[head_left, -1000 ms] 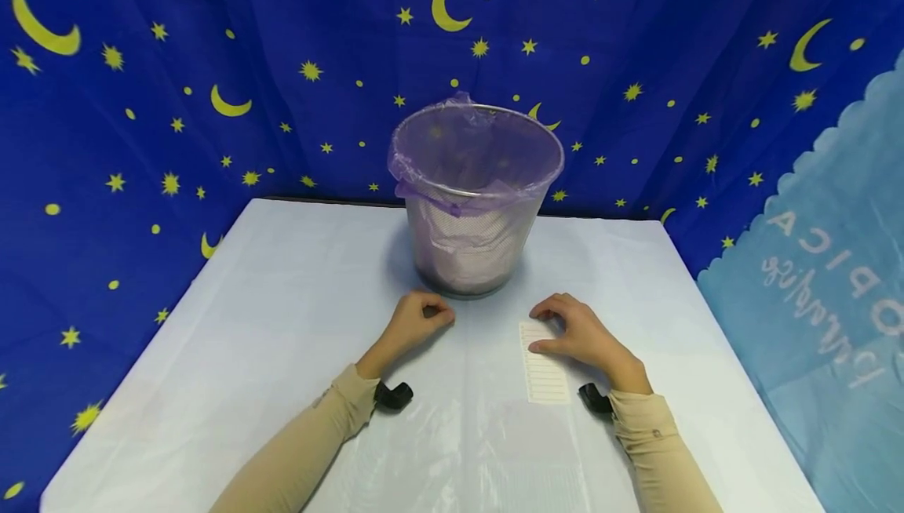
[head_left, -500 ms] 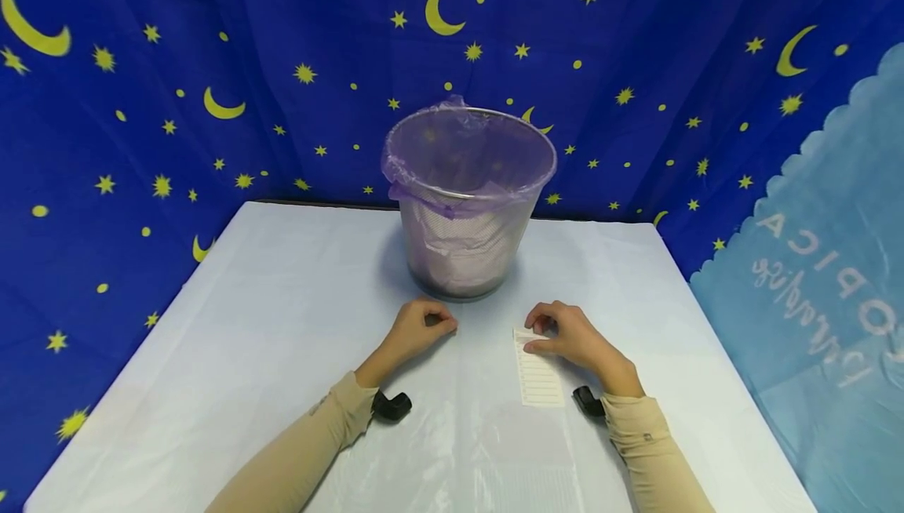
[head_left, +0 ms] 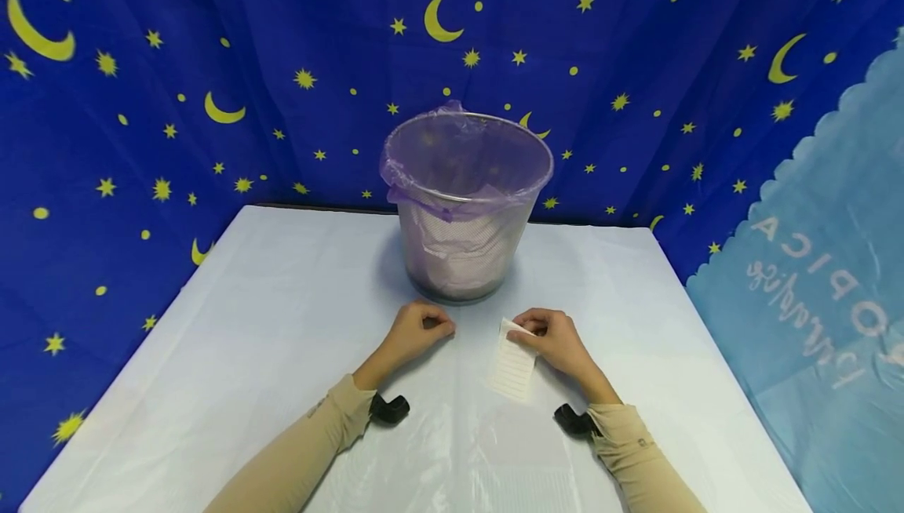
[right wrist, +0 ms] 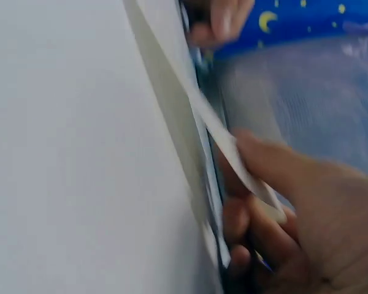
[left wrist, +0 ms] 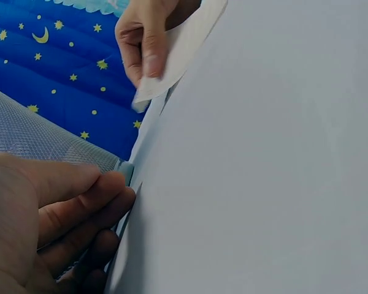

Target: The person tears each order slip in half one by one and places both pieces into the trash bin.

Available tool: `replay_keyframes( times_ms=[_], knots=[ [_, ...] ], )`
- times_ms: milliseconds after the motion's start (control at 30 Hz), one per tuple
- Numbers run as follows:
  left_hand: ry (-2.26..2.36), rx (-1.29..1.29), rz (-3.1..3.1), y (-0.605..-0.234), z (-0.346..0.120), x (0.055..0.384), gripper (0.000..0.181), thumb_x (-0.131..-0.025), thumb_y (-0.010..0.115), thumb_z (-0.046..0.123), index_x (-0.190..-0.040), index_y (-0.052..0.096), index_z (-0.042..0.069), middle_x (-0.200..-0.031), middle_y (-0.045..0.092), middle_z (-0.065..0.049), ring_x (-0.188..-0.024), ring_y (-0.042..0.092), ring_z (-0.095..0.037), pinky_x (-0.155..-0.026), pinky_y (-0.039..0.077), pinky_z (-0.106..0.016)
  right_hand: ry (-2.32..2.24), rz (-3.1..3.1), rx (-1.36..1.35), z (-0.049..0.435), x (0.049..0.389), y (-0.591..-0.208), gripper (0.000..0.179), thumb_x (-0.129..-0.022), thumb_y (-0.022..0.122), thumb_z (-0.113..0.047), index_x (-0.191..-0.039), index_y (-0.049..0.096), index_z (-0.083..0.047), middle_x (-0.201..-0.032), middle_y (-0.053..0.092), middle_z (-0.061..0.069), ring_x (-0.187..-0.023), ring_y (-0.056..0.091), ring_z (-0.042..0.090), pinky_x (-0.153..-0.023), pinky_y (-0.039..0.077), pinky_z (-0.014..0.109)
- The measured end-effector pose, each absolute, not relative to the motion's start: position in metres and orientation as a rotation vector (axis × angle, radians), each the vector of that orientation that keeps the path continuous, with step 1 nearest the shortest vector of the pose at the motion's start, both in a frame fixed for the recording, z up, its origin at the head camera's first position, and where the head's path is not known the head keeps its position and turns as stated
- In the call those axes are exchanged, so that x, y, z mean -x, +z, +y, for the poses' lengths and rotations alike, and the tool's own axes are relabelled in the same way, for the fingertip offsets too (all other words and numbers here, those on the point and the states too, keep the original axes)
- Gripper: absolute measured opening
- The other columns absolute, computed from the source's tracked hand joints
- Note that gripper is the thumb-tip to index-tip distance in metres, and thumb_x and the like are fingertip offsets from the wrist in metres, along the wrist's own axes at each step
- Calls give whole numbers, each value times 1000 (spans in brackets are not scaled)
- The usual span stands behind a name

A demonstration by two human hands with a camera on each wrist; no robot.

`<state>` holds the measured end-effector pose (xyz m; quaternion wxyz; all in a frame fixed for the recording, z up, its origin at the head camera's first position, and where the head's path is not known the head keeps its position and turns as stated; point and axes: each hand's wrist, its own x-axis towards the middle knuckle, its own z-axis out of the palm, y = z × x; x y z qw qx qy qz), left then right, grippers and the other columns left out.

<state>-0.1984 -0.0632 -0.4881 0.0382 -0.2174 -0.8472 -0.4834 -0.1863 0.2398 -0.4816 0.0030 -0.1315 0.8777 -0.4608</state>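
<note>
My right hand (head_left: 554, 338) pinches the top end of a small white paper slip (head_left: 513, 372) between thumb and fingers. Ruled lines cross the slip, which is lifted at that end and slants down toward the table. In the right wrist view the slip (right wrist: 178, 79) is seen nearly edge-on and blurred. My left hand (head_left: 415, 332) rests on the table near the bin, its fingers loosely curled and the thumb meeting the fingertips. Nothing shows between those fingers (left wrist: 80, 208) in the left wrist view.
A wire-mesh waste bin (head_left: 459, 254) lined with a purple plastic bag (head_left: 424, 183) stands upright beyond both hands. White sheeting covers the table (head_left: 304, 285). A blue star-and-moon curtain (head_left: 318, 42) hangs behind, and a light-blue cloth (head_left: 833, 325) hangs at the right.
My right hand has closed on the paper slip, raised its top end and drawn it left toward the left hand. The left hand has stayed about where it was.
</note>
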Motion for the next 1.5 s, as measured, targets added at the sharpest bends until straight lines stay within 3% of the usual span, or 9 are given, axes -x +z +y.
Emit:
replay_keyframes(
  times_ms=[333,533,733,1000,1133,1267,1367,1500],
  knots=[
    [-1600,844,-2523,-491,-48,187,13,-92,83,21,-87,83,9,-88,78,-3,-85,67,-9,-82,56,-27,-1975,2484,227,200,179,-490,25,-91,84,-16,-108,76,1,-83,78,7,-70,68,7,-63,51,19],
    [-1687,814,-2485,-491,-43,182,10,-92,83,17,-87,81,9,-89,77,-3,-83,66,-7,-80,54,-25,-1997,2475,235,195,178,-489,25,-92,84,-16,-108,76,1,-85,78,13,-72,68,6,-66,52,17],
    [-1815,693,-2447,-492,-46,182,7,-95,80,15,-93,81,8,-91,79,-5,-80,66,-7,-74,54,-23,-1913,2504,298,194,175,-491,27,-92,84,-14,-113,75,1,-86,78,9,-74,68,7,-70,53,18],
    [-1837,673,-2418,-491,-47,184,7,-96,79,14,-96,81,8,-94,79,-6,-94,74,-18,-92,59,-34,-1765,2463,506,193,170,-487,28,-92,83,-12,-115,70,-5,-88,79,8,-73,71,9,-63,55,22],
    [-1823,721,-2433,-492,-46,185,6,-95,80,14,-93,82,8,-93,80,-5,-94,74,-19,-95,59,-38,-1710,2578,575,193,169,-487,19,-92,84,-18,-107,74,-13,-93,78,1,-86,71,7,-79,55,22],
    [-1828,797,-2463,-492,-46,184,7,-95,81,17,-93,82,10,-94,79,-4,-94,73,-15,-95,58,-35,-1753,2606,647,191,169,-490,9,-94,81,-15,-101,78,-10,-94,78,4,-94,72,10,-93,55,26],
    [-1825,842,-2475,-492,-46,184,8,-95,81,18,-94,82,10,-96,79,-4,-94,73,-14,-94,58,-34,-1767,2600,686,191,168,-491,9,-95,80,-13,-97,79,-4,-90,78,5,-84,70,9,-83,57,25],
    [-1801,857,-2479,-491,-47,185,8,-94,81,16,-94,82,8,-97,80,-5,-95,73,-14,-93,57,-33,-1731,2585,707,189,167,-490,14,-95,80,-16,-96,78,-2,-87,77,3,-72,63,6,-65,52,21]
  ],
)
